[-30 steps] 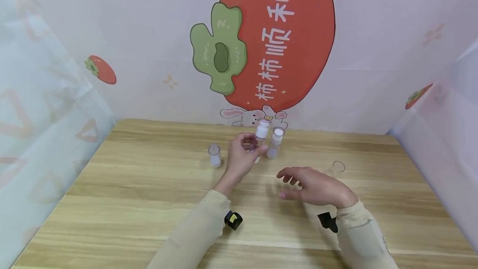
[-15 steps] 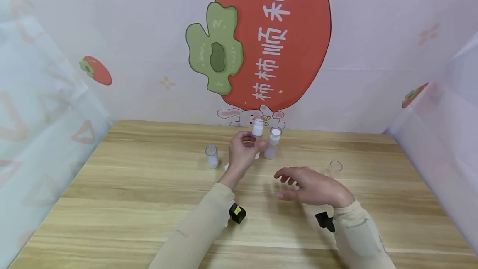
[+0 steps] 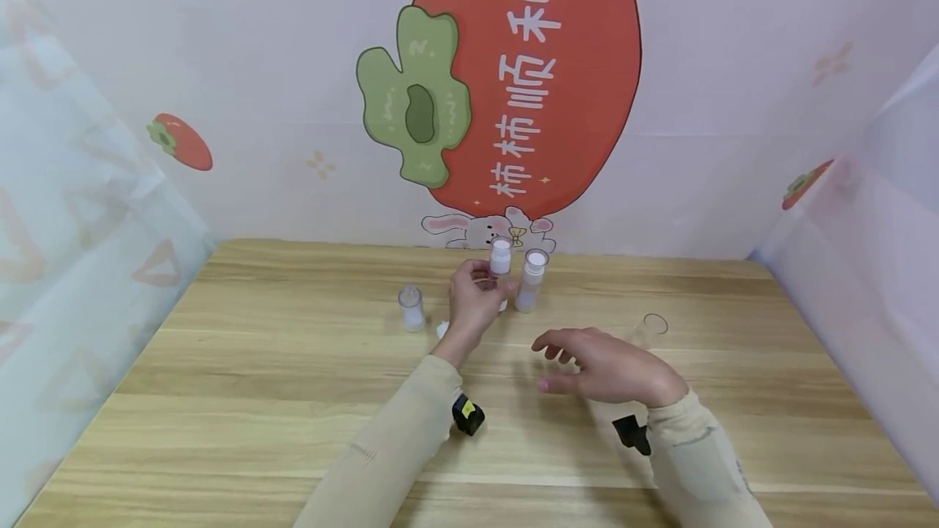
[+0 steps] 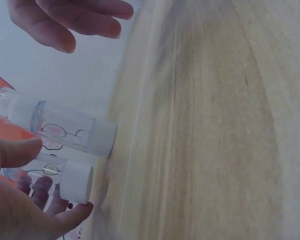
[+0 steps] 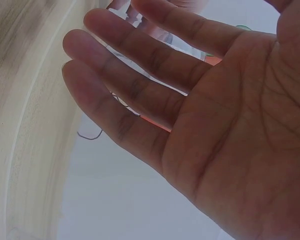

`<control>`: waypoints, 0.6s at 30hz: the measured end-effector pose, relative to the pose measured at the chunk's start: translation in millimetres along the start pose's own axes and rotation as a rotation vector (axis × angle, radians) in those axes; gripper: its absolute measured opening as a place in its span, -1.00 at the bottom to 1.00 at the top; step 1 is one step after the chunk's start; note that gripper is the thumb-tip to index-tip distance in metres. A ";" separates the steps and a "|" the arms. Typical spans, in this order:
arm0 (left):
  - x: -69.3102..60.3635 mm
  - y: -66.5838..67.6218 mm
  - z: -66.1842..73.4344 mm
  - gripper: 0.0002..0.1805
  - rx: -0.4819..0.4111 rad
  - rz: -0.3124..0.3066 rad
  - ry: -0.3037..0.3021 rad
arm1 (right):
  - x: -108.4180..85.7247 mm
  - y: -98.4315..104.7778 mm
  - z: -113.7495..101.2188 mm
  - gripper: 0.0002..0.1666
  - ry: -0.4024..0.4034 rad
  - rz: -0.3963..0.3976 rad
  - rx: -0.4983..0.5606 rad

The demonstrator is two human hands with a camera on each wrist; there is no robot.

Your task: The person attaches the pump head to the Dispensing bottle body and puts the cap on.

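Observation:
In the head view the left hand (image 3: 473,304) holds a clear bottle with a white top (image 3: 500,257) between thumb and fingers. The left wrist view shows this bottle's white base (image 4: 77,182), with the left hand (image 4: 20,200) curled round its clear body. Right beside it stands a second such bottle (image 3: 531,282), its white base (image 4: 102,139) on the table. The right hand (image 3: 609,365) hovers over the table, fingers loosely bent and holding nothing; the right wrist view shows the palm of the right hand (image 5: 205,115).
A shorter clear and white container (image 3: 412,309) stands left of the left hand. A small white piece (image 3: 443,329) lies by the left wrist. A transparent cup-like piece (image 3: 650,331) is behind the right hand. The printed backdrop (image 3: 293,63) rises at the wooden table's (image 3: 257,365) back edge.
The held bottle has moved slightly left and down, apart from the second bottle. The small white piece has come into sight by the left wrist. The right hand keeps nearly the same pose.

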State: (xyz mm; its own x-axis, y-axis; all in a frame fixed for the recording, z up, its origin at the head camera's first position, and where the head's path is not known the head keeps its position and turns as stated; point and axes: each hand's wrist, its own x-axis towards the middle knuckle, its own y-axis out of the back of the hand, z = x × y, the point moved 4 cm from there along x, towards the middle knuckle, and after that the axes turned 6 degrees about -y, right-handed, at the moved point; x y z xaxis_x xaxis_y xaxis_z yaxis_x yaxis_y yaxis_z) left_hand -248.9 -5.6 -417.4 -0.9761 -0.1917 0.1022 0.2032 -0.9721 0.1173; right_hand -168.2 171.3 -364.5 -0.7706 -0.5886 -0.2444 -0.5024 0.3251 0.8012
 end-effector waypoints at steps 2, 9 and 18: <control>0.1 -0.8 -0.8 -0.54 0.002 -0.002 0.001 | 0.2 -0.5 -0.4 -0.42 -0.004 -0.001 0.001; 1.2 -4.3 -2.1 -0.54 0.001 -0.013 -0.004 | 0.8 -1.9 -2.5 -0.42 -0.032 -0.001 -0.007; 1.7 -6.8 -4.1 -0.53 0.035 -0.035 -0.009 | 0.4 -1.0 -2.6 -0.40 -0.041 -0.001 -0.006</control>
State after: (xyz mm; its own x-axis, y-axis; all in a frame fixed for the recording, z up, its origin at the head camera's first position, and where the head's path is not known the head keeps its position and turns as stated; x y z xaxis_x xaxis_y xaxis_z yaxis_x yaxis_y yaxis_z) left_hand -252.2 0.1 -422.1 -0.9821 -0.1559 0.1060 0.1712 -0.9729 0.1552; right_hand -167.0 168.7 -364.0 -0.7854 -0.5584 -0.2672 -0.5012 0.3201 0.8040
